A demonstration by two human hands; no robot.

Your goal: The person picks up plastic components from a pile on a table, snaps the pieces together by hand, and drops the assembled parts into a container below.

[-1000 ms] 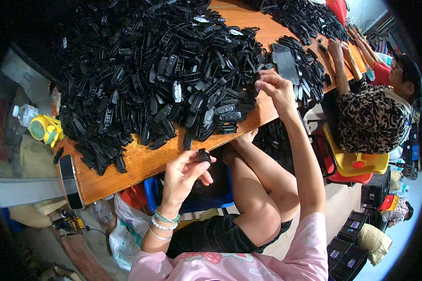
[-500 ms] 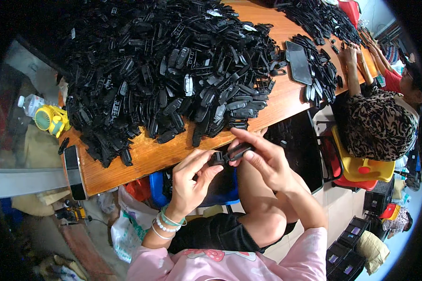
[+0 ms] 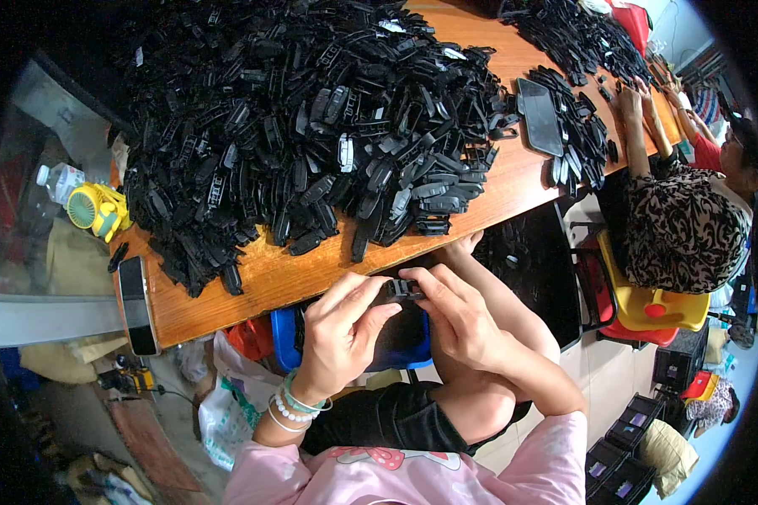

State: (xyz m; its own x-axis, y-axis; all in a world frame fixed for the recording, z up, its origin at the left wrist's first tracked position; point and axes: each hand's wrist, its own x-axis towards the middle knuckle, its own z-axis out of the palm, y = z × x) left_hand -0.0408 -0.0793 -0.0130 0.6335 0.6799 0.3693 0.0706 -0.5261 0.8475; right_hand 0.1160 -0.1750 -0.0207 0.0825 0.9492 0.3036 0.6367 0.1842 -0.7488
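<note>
Between my two hands, just off the table's near edge, is a small black plastic part (image 3: pixel 405 290). My left hand (image 3: pixel 343 330) pinches one end of it between thumb and fingers. The fingertips of my right hand (image 3: pixel 456 316) close on its other end. Fingers cover much of the part, so its exact kind does not show. Beyond my hands a large heap of black plastic pieces (image 3: pixel 311 135), long and narrow with cut-out slots, covers much of the wooden table (image 3: pixel 303 265).
A phone (image 3: pixel 137 307) lies at the table's left corner, near a yellow fan (image 3: pixel 98 210) and a plastic bottle (image 3: pixel 59 183). Another phone (image 3: pixel 539 118) rests by a smaller black heap. Below is a blue bin (image 3: pixel 286 341). Co-workers (image 3: pixel 686 227) sit at right.
My right hand has turned and drawn in, its fingers now curled onto the part instead of stretched out. The black part now lies level between both hands. My left hand has barely moved.
</note>
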